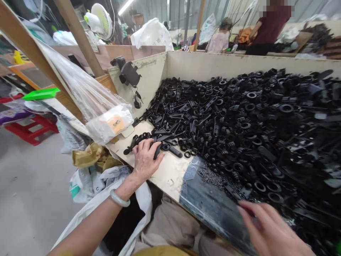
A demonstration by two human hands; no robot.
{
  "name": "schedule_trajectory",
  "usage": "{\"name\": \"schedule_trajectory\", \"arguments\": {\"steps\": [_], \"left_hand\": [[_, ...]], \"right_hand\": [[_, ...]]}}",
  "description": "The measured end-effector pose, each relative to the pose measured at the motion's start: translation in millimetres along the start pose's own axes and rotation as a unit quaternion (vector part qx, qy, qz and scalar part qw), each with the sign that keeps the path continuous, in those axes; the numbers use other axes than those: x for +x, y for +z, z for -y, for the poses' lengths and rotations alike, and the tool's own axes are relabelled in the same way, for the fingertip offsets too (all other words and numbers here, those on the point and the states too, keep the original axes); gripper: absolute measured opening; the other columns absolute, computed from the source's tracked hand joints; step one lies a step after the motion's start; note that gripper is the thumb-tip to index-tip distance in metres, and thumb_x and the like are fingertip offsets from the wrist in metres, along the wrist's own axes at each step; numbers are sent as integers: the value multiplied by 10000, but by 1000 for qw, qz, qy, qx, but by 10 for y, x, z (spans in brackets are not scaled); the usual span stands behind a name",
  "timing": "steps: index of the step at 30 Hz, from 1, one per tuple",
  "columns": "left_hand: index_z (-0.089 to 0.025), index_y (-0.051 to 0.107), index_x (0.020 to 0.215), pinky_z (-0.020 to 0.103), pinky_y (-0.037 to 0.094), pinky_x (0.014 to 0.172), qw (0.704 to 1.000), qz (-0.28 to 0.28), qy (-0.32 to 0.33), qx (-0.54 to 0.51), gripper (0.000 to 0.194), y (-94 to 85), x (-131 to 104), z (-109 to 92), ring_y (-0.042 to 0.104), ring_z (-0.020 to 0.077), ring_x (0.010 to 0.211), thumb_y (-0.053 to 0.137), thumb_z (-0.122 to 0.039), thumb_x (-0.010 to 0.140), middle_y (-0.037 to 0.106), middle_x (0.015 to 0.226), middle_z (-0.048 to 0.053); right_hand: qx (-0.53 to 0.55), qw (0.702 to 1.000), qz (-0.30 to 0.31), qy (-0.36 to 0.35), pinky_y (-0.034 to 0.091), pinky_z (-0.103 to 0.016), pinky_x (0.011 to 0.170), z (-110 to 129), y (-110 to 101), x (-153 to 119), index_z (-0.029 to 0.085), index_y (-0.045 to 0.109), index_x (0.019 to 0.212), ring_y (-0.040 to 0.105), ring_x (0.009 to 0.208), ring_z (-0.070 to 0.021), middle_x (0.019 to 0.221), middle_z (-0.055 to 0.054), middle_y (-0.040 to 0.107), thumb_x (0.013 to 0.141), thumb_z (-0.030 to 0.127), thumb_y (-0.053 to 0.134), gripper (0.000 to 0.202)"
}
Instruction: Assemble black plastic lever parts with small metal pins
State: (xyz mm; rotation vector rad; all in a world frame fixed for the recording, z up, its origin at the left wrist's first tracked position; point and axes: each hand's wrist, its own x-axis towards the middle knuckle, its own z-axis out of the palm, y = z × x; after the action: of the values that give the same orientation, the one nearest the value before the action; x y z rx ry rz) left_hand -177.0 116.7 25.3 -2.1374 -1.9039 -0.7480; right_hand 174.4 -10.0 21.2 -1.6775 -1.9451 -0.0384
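Left hand (146, 156): at the centre-left of the frame, laid over black plastic parts (175, 151) on the pale board (170, 174); fingers bent and a little apart, thumb held away from them, a dark curved piece (156, 149) showing between. Whether it was gripped could not be told.

Right hand (271, 227): at the lower right, blurred, above the dark sheet (210, 199); thumb and forefinger were near each other beside a dark slim piece (233, 192). Whether they pinched it could not be told.

Heap of black parts (213, 110): rings, levers and clips, filled the centre and right inside a pale-walled bin (226, 64). Small dark bits (210, 176) lay at its near edge, on the sheet.

Sundries: one clear plastic bag (106, 124), left of the bin; one white sack (144, 199), below the left hand; one red stool (33, 129), at the left; one fan (101, 21), upper left; two people, upper right.
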Motion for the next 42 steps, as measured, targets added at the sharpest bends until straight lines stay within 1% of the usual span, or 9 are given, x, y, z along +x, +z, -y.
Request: {"name": "schedule_trajectory", "arguments": {"steps": [7,11,16,21,26,32,35,38,42], "left_hand": [[-255,500,1508,624,188,1199,998,55,23,35,558,-39,554,8,299,365,1517,493,-492,1002,414,1621,138],[-218,554,1449,620,301,1160,988,149,35,-5,488,34,864,79,415,360,1446,429,-438,1032,563,1491,145],[-264,610,1373,454,421,1076,976,183,113,-40,397,86,660,-51,558,268,1280,518,-379,1004,660,1335,77],[-233,636,1324,474,374,1051,972,147,164,-80,349,88,321,-207,612,262,1144,554,-267,987,708,1204,83],[-247,660,1301,460,335,1038,968,114,143,-173,312,143,257,-249,660,227,1060,554,-259,1008,762,1112,50],[-227,662,1296,432,412,1069,955,47,51,-288,324,127,535,-211,671,235,1157,587,-280,985,734,1271,70],[-208,668,1274,387,488,1040,922,11,-1,-387,354,94,705,-159,666,235,1165,652,-303,933,725,1271,69],[-191,637,1290,324,565,819,846,9,-111,-521,424,30,733,-206,694,188,898,698,-333,896,729,1107,58],[-250,609,1281,284,542,692,743,28,-182,-643,412,-149,363,-563,633,145,758,717,-368,902,682,997,25]], "right_hand": [[57,981,120,-138,531,-335,920,1076,804,1276,205,645,1219,650,1046,-227,1132,-93,693,1015,219,530,235],[-19,978,154,-141,524,-388,864,1324,1151,1531,172,676,1124,603,1021,-281,1096,-130,682,981,146,537,202],[-34,974,166,-149,520,-354,861,1226,1121,1319,170,686,1081,600,986,-257,1061,-114,676,958,62,536,222],[-6,975,146,-168,535,-368,859,963,928,988,186,665,1155,602,960,-251,1055,-100,657,954,76,560,252],[39,981,104,-158,567,-398,813,821,876,854,211,645,1211,611,934,-256,1073,-98,667,979,108,513,286],[58,984,108,-128,564,-412,831,845,744,868,187,656,1200,610,950,-262,1028,-96,664,976,142,552,252],[56,987,97,-116,551,-401,830,774,605,741,184,656,1200,608,947,-256,1033,-92,659,983,154,557,240],[61,990,66,-106,547,-378,824,675,515,563,177,663,1192,615,930,-238,1025,-89,660,1003,180,548,222],[76,994,37,-72,562,-376,829,664,514,461,178,677,1200,634,941,-231,1025,-99,670,1012,178,527,240]]}}
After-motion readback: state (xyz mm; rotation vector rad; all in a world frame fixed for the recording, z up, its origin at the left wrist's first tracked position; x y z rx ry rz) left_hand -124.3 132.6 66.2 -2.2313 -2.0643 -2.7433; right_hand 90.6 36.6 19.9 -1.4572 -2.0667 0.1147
